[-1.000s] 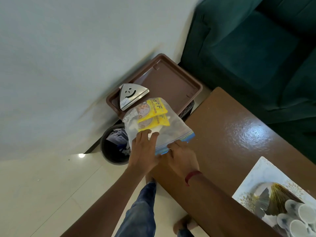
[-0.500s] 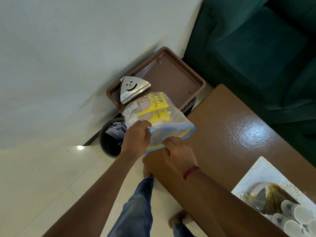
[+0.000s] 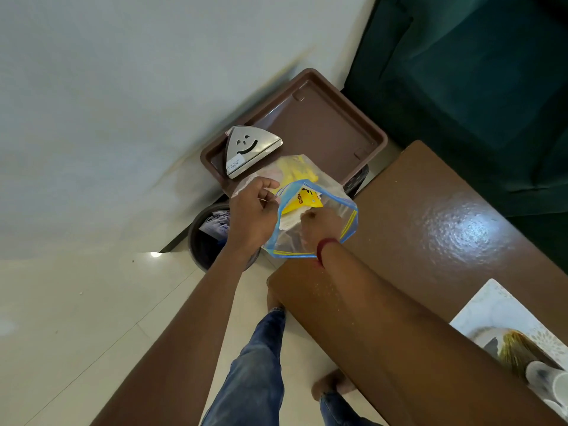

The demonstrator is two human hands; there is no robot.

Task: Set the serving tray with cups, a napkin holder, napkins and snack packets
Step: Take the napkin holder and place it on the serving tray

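Note:
A clear zip bag point(image 3: 345, 224) with a blue rim hangs open over the table corner, with yellow snack packets point(image 3: 302, 201) inside. My left hand point(image 3: 253, 215) pinches the bag's left rim. My right hand point(image 3: 321, 224) is inside the bag's mouth, fingers curled near the packets and white napkins; what it grips is not clear. Behind the bag lies the brown serving tray point(image 3: 332, 130), with a steel triangular napkin holder point(image 3: 246, 149), smiley cut-out, lying at its left end. White cups point(image 3: 553, 385) show at the bottom right.
The brown glossy table point(image 3: 430, 241) runs to the right, carrying a white patterned mat point(image 3: 491, 309) with a gold-and-silver object point(image 3: 516, 352). A dark waste bin point(image 3: 206, 241) stands on the floor under my left hand. A green sofa point(image 3: 476, 72) fills the upper right.
The bag's mouth has been pulled open, and my right hand has gone from holding its rim into the bag. My left hand still holds the left rim.

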